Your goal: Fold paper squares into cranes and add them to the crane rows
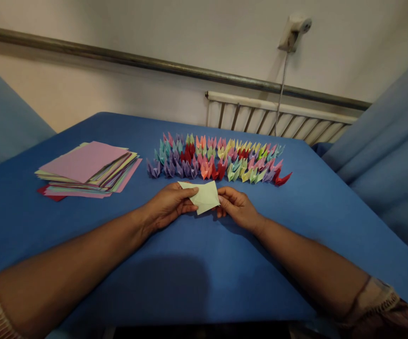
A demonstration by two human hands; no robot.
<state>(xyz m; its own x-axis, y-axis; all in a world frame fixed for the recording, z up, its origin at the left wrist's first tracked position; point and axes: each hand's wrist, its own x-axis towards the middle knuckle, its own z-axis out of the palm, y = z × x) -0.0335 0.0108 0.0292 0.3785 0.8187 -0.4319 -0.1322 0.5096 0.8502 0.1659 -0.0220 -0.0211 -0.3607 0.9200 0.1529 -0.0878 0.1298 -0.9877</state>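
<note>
A partly folded sheet of pale yellow-green origami paper (205, 197) is held between my two hands, low over the table. My left hand (171, 203) pinches its left part, thumb on top and fingers beneath. At the paper's right corner, the fingertips of my right hand (237, 205) are closed on it. Just beyond the paper stand several rows of folded paper cranes (221, 157) in purple, red, pink, yellow, green and blue. The undersides of the paper and some fingertips are hidden.
To the left lies an uneven stack of coloured paper squares (85, 165), a pink one on top. All rests on a blue-covered table (147, 287). Behind are a radiator (253, 113), a metal pipe (147, 61) and a plugged-in socket (292, 34). Blue curtains (390, 141) hang at both sides.
</note>
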